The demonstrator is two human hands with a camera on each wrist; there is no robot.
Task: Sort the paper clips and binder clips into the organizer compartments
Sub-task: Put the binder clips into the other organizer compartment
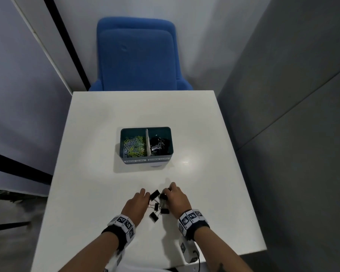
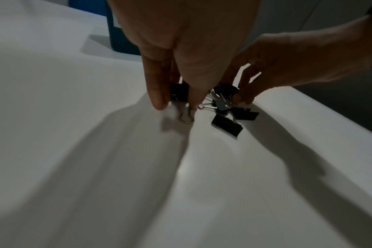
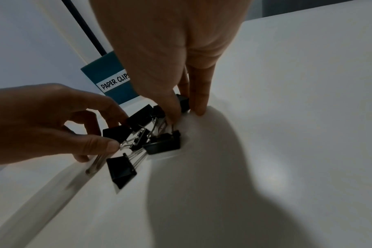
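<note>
Near the table's (image 1: pixel 98 146) front edge, the left hand (image 1: pixel 136 203) pinches a black binder clip (image 2: pixel 179 92) between thumb and finger, its wire handle lying toward the front edge; only the left wrist view shows this pinch. More loose binder clips (image 1: pixel 159 210) lie between the hands. The right hand (image 1: pixel 177 198) curls its fingers round another clip (image 3: pixel 183 102). The organizer (image 1: pixel 146 160) sits mid-table.

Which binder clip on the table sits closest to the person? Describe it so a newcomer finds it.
On the white table, look well in front of the teal organizer, between the two hands. Among the black binder clips there, it is the nearest binder clip, lying apart at the cluster's near edge, untouched by either hand.
</note>
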